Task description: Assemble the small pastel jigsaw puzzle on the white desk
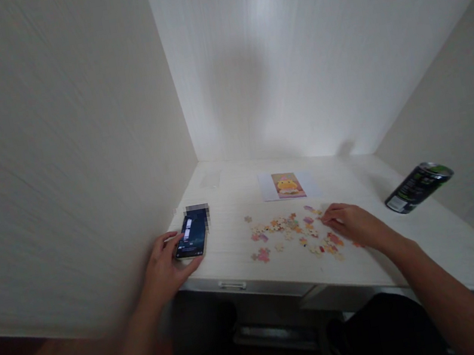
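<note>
My left hand (167, 265) is wrapped around the lower left of a smartphone (192, 233) at the desk's left side. A finger reaches over its lit screen, and the thumb lies along the bottom edge. Small jigsaw pieces (285, 225) in pink, orange and cream are scattered over the middle of the desk, with a few joined in clusters. At their right side, my right hand (347, 222) has its fingertips pinched together low over the desktop, at a small jigsaw piece mostly hidden by the fingers.
Behind the pieces lies a picture card (288, 186) with a yellow figure. A dark drink can (418, 186) stands at the right and looks tilted. Pale panels close in the desk (237, 262) at the left, back and right. A drawer handle (232, 285) shows on the front.
</note>
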`<move>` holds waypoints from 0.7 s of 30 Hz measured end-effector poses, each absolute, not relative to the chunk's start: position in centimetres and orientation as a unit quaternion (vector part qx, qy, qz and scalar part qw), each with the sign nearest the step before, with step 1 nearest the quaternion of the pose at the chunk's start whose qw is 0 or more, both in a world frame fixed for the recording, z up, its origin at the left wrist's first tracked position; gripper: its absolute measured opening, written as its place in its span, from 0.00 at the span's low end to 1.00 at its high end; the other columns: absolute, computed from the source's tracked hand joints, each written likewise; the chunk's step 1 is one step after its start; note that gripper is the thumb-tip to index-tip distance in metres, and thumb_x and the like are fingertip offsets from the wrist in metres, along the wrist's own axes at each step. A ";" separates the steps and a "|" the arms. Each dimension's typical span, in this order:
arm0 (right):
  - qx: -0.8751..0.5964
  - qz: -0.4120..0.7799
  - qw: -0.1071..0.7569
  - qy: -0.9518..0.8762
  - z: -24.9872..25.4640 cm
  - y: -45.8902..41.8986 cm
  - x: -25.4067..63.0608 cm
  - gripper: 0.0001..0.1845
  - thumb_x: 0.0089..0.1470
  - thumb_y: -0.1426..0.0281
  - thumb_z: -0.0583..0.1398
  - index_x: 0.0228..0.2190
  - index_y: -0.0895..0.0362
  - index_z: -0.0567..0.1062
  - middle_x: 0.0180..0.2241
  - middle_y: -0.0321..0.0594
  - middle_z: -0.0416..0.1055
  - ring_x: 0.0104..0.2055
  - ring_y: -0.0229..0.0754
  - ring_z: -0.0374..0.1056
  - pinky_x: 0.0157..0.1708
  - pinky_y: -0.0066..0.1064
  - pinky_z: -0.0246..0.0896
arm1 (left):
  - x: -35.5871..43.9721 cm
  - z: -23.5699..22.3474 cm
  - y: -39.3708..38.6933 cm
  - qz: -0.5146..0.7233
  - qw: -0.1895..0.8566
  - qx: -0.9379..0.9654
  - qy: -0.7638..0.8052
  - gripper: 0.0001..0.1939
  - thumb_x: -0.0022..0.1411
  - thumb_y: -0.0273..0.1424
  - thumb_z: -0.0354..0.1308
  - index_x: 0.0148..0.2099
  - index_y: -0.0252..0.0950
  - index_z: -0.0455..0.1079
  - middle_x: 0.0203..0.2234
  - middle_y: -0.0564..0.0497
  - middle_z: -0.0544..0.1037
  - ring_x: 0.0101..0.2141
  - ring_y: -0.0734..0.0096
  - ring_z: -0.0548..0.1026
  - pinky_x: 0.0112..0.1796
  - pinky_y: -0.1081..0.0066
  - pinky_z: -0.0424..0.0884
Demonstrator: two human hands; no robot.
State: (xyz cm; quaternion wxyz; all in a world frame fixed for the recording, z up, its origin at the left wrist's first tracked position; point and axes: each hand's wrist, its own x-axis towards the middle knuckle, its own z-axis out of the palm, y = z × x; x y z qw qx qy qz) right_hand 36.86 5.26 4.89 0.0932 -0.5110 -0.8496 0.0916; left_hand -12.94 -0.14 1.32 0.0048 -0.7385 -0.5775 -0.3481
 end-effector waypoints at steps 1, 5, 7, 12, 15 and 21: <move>-0.510 0.102 0.100 -0.848 4.9 5.3 36.9 0.17 0.63 0.70 0.52 0.36 0.56 0.81 0.41 0.45 0.75 0.40 0.44 0.72 0.44 0.34 0.66 | -12.9 1.3 -0.2 -0.346 0.006 -0.736 -0.582 0.31 0.58 0.53 0.61 0.56 0.38 0.65 0.53 0.46 0.64 0.51 0.60 0.68 0.53 0.59 0.69; -0.519 0.096 0.112 -0.842 4.6 5.3 37.4 0.18 0.63 0.69 0.51 0.39 0.56 0.81 0.42 0.45 0.74 0.40 0.44 0.72 0.43 0.34 0.67 | -12.7 1.2 -0.2 -0.332 0.017 -0.735 -0.590 0.30 0.60 0.52 0.58 0.56 0.37 0.66 0.53 0.44 0.64 0.52 0.58 0.67 0.54 0.57 0.67; -0.530 0.077 0.105 -0.838 4.3 5.2 37.8 0.18 0.64 0.68 0.51 0.39 0.56 0.81 0.41 0.45 0.75 0.39 0.44 0.72 0.43 0.35 0.67 | -12.6 1.2 -0.1 -0.325 0.025 -0.735 -0.595 0.30 0.61 0.53 0.58 0.56 0.37 0.66 0.53 0.44 0.65 0.52 0.57 0.67 0.54 0.56 0.67; -0.538 0.008 0.081 -0.839 3.2 5.0 38.8 0.17 0.63 0.71 0.52 0.41 0.58 0.80 0.42 0.46 0.77 0.42 0.47 0.73 0.45 0.39 0.67 | -12.6 1.1 0.0 -0.317 0.049 -0.737 -0.595 0.30 0.62 0.52 0.56 0.56 0.36 0.66 0.52 0.43 0.65 0.52 0.55 0.66 0.54 0.55 0.66; -0.526 -0.026 0.080 -0.846 2.5 4.8 39.3 0.17 0.62 0.74 0.52 0.42 0.57 0.80 0.45 0.46 0.76 0.44 0.49 0.73 0.48 0.41 0.66 | -12.6 1.1 0.1 -0.318 0.057 -0.740 -0.590 0.29 0.63 0.52 0.55 0.56 0.36 0.66 0.52 0.43 0.65 0.52 0.55 0.66 0.55 0.54 0.65; -0.532 -0.023 0.083 -0.842 1.8 4.4 39.8 0.20 0.60 0.76 0.52 0.46 0.57 0.80 0.42 0.49 0.74 0.40 0.47 0.72 0.42 0.37 0.68 | -12.4 1.0 0.1 -0.318 0.054 -0.740 -0.591 0.29 0.63 0.53 0.55 0.56 0.36 0.67 0.51 0.44 0.66 0.51 0.56 0.67 0.53 0.55 0.66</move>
